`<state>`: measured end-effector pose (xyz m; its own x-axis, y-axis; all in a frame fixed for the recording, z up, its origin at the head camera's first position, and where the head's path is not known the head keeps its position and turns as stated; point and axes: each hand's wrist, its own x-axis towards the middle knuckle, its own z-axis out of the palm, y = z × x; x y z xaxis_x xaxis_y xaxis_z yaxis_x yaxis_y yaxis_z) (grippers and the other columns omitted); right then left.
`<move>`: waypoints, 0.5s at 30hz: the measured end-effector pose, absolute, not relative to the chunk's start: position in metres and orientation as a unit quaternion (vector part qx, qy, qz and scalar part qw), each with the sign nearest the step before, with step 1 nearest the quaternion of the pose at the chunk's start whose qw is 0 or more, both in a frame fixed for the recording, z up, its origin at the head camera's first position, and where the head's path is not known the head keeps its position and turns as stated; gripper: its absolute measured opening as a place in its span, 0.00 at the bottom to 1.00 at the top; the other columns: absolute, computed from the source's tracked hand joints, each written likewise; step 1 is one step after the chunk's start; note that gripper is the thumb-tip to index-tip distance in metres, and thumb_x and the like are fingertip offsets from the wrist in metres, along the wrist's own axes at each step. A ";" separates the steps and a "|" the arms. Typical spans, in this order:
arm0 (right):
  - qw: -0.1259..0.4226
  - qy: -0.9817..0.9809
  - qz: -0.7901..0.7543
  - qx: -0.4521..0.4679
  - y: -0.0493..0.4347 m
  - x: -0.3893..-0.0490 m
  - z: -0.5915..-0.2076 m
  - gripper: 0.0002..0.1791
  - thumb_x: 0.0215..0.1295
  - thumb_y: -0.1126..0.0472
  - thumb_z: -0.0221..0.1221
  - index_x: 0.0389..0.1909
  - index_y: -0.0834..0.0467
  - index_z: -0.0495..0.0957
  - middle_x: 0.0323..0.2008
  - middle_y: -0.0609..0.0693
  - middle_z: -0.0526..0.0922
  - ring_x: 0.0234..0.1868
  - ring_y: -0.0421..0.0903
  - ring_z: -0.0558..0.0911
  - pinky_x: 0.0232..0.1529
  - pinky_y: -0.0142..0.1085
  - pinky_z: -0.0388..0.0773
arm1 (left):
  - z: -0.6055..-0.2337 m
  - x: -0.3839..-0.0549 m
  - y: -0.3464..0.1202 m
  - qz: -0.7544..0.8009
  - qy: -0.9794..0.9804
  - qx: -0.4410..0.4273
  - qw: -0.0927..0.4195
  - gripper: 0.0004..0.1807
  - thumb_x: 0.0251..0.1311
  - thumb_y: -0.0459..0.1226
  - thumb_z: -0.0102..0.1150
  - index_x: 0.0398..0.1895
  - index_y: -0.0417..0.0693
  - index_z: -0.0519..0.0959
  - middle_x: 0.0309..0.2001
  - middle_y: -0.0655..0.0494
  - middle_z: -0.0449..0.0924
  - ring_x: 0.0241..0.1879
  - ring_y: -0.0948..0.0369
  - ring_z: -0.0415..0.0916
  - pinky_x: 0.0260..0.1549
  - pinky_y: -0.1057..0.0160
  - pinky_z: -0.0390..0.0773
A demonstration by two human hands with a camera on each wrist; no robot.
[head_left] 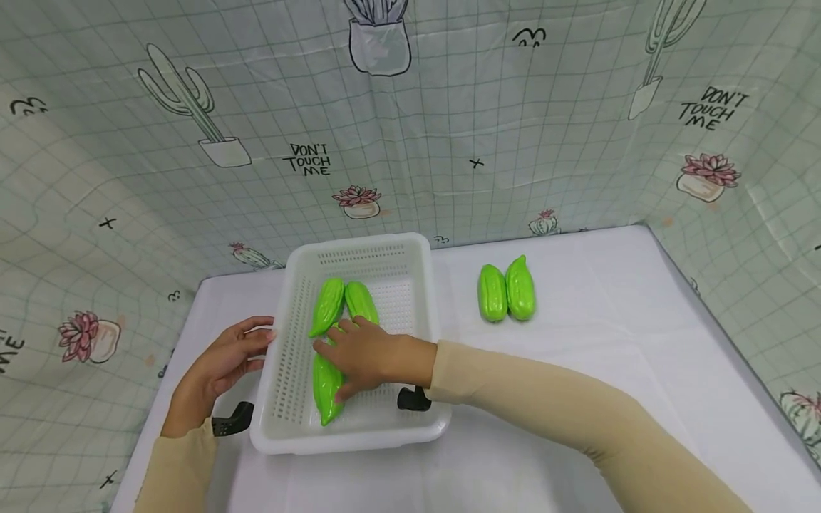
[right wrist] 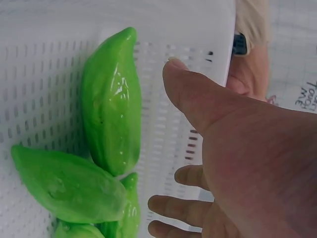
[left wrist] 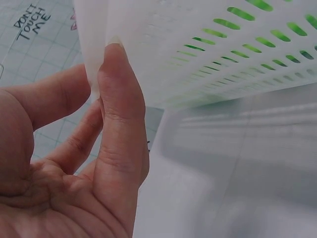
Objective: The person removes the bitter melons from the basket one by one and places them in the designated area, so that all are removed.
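Note:
A white perforated plastic basket (head_left: 349, 443) stands on the table, tilted slightly in the head view. My left hand (head_left: 227, 356) is at its left side; the left wrist view has thumb and fingers pinching the basket's rim (left wrist: 96, 34). Inside lie several glossy green, ridged vegetables with pointed ends, like small bitter melons (right wrist: 111, 104). My right hand (head_left: 365, 356) reaches in over them, fingers spread. In the right wrist view that hand (right wrist: 237, 153) holds nothing, and one green vegetable (right wrist: 69, 186) rests across others.
Two more green vegetables (head_left: 492, 293) lie side by side on the white-covered table (head_left: 596, 313), right of the basket. A grid-patterned cloth (head_left: 436, 128) with cactus drawings hangs behind and along both sides.

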<state>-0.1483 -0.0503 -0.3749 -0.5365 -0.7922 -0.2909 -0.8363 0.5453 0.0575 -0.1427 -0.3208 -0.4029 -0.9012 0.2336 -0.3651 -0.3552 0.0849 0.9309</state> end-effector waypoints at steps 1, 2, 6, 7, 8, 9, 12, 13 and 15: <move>0.117 0.870 0.099 -0.468 -0.052 -0.148 -0.375 0.52 0.67 0.26 0.61 0.83 0.49 0.58 0.78 0.48 0.66 0.78 0.48 0.65 0.78 0.44 0.63 | -0.403 -0.143 -0.321 0.674 0.705 -0.043 0.218 0.13 0.79 0.33 0.55 0.62 0.51 0.71 0.44 0.65 0.87 0.42 0.64 0.88 0.41 0.64 0.88; 0.118 0.870 0.101 -0.469 -0.053 -0.147 -0.376 0.52 0.67 0.26 0.61 0.83 0.48 0.58 0.78 0.48 0.66 0.79 0.48 0.64 0.78 0.44 0.62 | -0.403 -0.143 -0.321 0.673 0.706 -0.042 0.217 0.14 0.79 0.33 0.55 0.63 0.50 0.71 0.44 0.65 0.87 0.42 0.65 0.88 0.41 0.64 0.88; 0.115 0.867 0.117 -0.471 -0.057 -0.145 -0.379 0.52 0.67 0.25 0.60 0.83 0.48 0.58 0.78 0.47 0.66 0.78 0.48 0.65 0.78 0.43 0.63 | -0.402 -0.142 -0.320 0.670 0.709 -0.039 0.216 0.15 0.80 0.33 0.55 0.64 0.48 0.70 0.44 0.65 0.87 0.42 0.65 0.88 0.41 0.64 0.88; 0.113 0.866 0.122 -0.472 -0.058 -0.145 -0.380 0.52 0.67 0.25 0.60 0.83 0.47 0.58 0.78 0.47 0.67 0.78 0.48 0.65 0.78 0.43 0.63 | -0.402 -0.142 -0.320 0.670 0.709 -0.039 0.215 0.15 0.79 0.32 0.55 0.64 0.47 0.70 0.44 0.65 0.87 0.42 0.64 0.88 0.41 0.64 0.89; 0.112 0.865 0.126 -0.473 -0.059 -0.144 -0.381 0.52 0.66 0.24 0.60 0.83 0.47 0.59 0.77 0.47 0.67 0.78 0.48 0.65 0.78 0.43 0.63 | -0.402 -0.142 -0.321 0.670 0.710 -0.038 0.215 0.15 0.80 0.32 0.55 0.64 0.47 0.70 0.44 0.65 0.87 0.42 0.65 0.88 0.41 0.64 0.88; 0.111 0.864 0.131 -0.474 -0.059 -0.144 -0.382 0.52 0.66 0.24 0.60 0.83 0.46 0.59 0.77 0.47 0.67 0.77 0.48 0.66 0.77 0.42 0.64 | -0.403 -0.142 -0.321 0.669 0.710 -0.039 0.215 0.15 0.80 0.32 0.54 0.64 0.48 0.70 0.44 0.65 0.87 0.42 0.65 0.88 0.41 0.64 0.88; 0.111 0.861 0.137 -0.477 -0.061 -0.143 -0.386 0.52 0.65 0.23 0.60 0.83 0.46 0.59 0.76 0.46 0.68 0.77 0.47 0.66 0.78 0.42 0.63 | -0.403 -0.142 -0.321 0.670 0.710 -0.038 0.214 0.14 0.79 0.32 0.54 0.63 0.49 0.70 0.44 0.65 0.87 0.42 0.65 0.88 0.41 0.64 0.88; 0.111 0.860 0.140 -0.478 -0.062 -0.143 -0.387 0.52 0.65 0.23 0.60 0.83 0.45 0.59 0.76 0.46 0.69 0.77 0.47 0.66 0.78 0.42 0.63 | -0.403 -0.142 -0.321 0.671 0.709 -0.037 0.214 0.14 0.79 0.32 0.54 0.63 0.49 0.70 0.43 0.65 0.87 0.42 0.65 0.88 0.41 0.64 0.88; 0.109 0.859 0.142 -0.480 -0.063 -0.141 -0.389 0.52 0.65 0.23 0.60 0.83 0.45 0.59 0.76 0.46 0.69 0.77 0.46 0.66 0.78 0.41 0.62 | -0.403 -0.141 -0.321 0.671 0.709 -0.036 0.213 0.13 0.79 0.32 0.54 0.62 0.49 0.71 0.43 0.65 0.87 0.42 0.65 0.88 0.41 0.64 0.88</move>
<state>-0.1415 -0.0634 -0.3893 -0.5153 -0.7932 -0.3246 -0.8555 0.4988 0.1392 -0.1415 -0.3206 -0.4027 -0.9065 0.2357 -0.3502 -0.3365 0.0973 0.9366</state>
